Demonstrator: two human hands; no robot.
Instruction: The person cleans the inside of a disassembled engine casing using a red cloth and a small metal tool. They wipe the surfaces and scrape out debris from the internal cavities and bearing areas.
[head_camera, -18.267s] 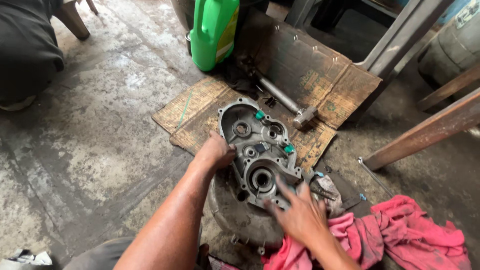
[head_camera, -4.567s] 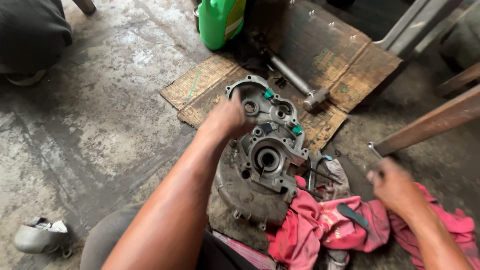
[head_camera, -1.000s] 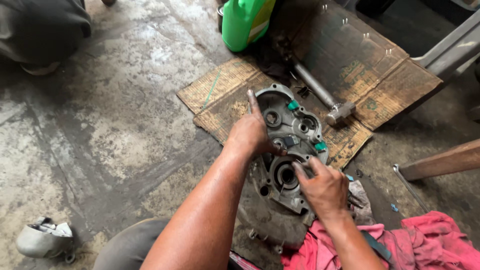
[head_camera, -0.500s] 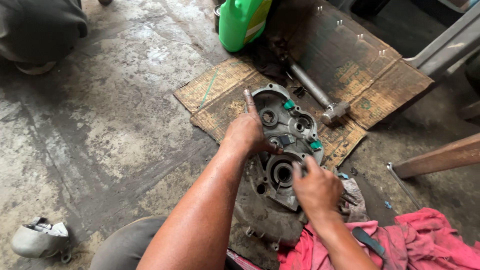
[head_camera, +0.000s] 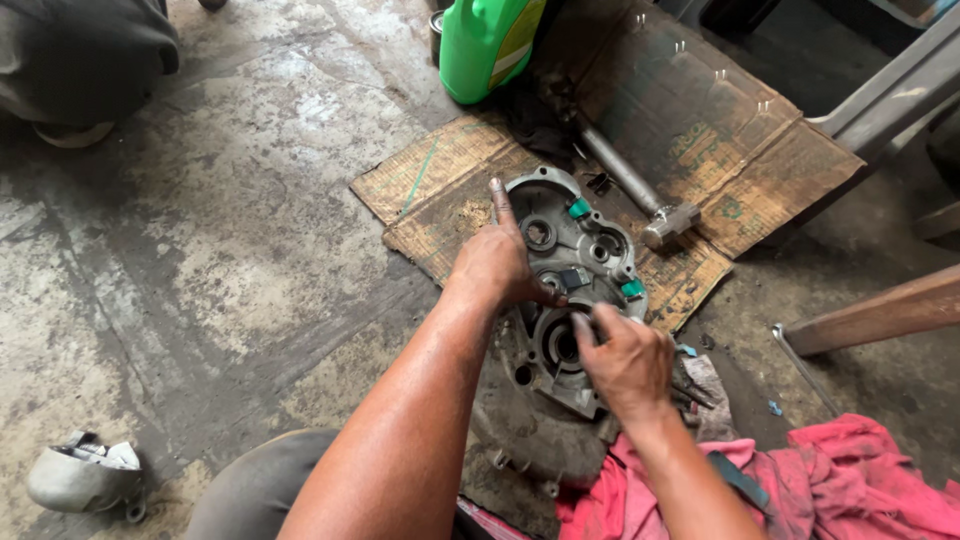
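A grey metal engine case half (head_camera: 585, 250) with round bores and small green plugs stands on the floor over a second, dirtier casing (head_camera: 530, 440). My left hand (head_camera: 497, 265) rests on its upper left edge, index finger stretched up along the rim, thumb touching a small dark part near the middle. My right hand (head_camera: 625, 360) lies on the lower right of the case, fingers curled at the large round bore. Whether those fingers pinch anything is hidden.
Flattened brown cardboard (head_camera: 690, 130) lies beyond the case, with a steel hammer (head_camera: 640, 195) on it and a green plastic jug (head_camera: 487, 42) at its far edge. A red rag (head_camera: 850, 490) lies at lower right. A wooden beam (head_camera: 880, 312) crosses at right. A small grey part (head_camera: 85, 478) sits lower left.
Between one second ago and now, my right hand has shifted slightly on the lower case toward the large bore. My left hand stays on the upper edge.
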